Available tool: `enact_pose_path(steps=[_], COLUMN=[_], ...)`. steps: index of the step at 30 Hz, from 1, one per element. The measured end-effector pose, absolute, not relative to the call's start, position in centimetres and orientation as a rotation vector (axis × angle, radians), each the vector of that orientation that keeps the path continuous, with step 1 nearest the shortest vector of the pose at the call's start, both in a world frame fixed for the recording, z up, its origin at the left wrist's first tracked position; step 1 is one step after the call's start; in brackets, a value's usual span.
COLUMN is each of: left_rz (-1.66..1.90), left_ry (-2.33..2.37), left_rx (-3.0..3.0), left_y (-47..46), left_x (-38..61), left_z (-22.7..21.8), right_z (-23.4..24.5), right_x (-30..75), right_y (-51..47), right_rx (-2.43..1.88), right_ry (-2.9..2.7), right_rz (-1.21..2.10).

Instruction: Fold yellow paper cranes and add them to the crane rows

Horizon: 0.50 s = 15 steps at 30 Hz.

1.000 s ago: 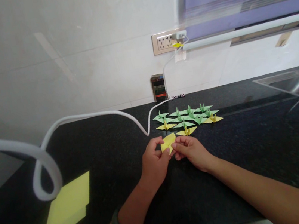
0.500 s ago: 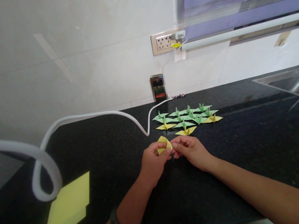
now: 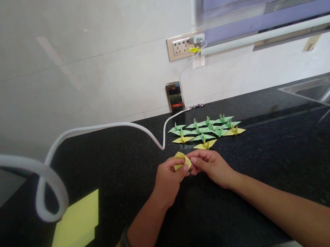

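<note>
A small folded piece of yellow paper (image 3: 182, 159) is pinched between both my hands just above the black countertop (image 3: 282, 155). My left hand (image 3: 169, 179) grips its left side with closed fingers; a dark band sits on that wrist. My right hand (image 3: 211, 165) pinches the right edge with thumb and forefinger. Directly beyond them stand several finished paper cranes (image 3: 205, 131), green and yellow, set out in rows.
A stack of flat yellow paper sheets (image 3: 73, 229) lies at the near left. A thick white cable (image 3: 48, 179) loops over the left of the counter towards a wall socket (image 3: 180, 47). A small dark device (image 3: 175, 96) leans on the wall. A steel sink (image 3: 329, 91) is at the far right.
The yellow paper has been folded smaller and tighter, and both hands have closed in round it. The cranes and sheets have not moved.
</note>
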<state>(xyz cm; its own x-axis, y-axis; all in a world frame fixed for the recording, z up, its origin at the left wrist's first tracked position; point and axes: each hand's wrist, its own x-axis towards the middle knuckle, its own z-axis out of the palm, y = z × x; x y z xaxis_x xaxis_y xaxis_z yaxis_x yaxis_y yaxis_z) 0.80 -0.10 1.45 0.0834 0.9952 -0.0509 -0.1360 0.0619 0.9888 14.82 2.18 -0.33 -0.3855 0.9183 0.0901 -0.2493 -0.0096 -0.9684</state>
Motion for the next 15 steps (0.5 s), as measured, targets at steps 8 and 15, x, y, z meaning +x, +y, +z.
enact_pose_path(steps=[8,15], left_rz=[1.158,1.179], left_ry=[1.110,1.187], left_rx=[1.081,1.228], left_y=[-0.1,0.2], left_x=[1.0,0.6], left_z=[1.5,0.3], right_z=[-0.7,-0.9], right_x=[15.1,15.0], right_y=[2.5,2.6], right_rx=[-0.778,-0.810], right_ry=[-1.339,-1.378], right_rz=[1.575,1.531])
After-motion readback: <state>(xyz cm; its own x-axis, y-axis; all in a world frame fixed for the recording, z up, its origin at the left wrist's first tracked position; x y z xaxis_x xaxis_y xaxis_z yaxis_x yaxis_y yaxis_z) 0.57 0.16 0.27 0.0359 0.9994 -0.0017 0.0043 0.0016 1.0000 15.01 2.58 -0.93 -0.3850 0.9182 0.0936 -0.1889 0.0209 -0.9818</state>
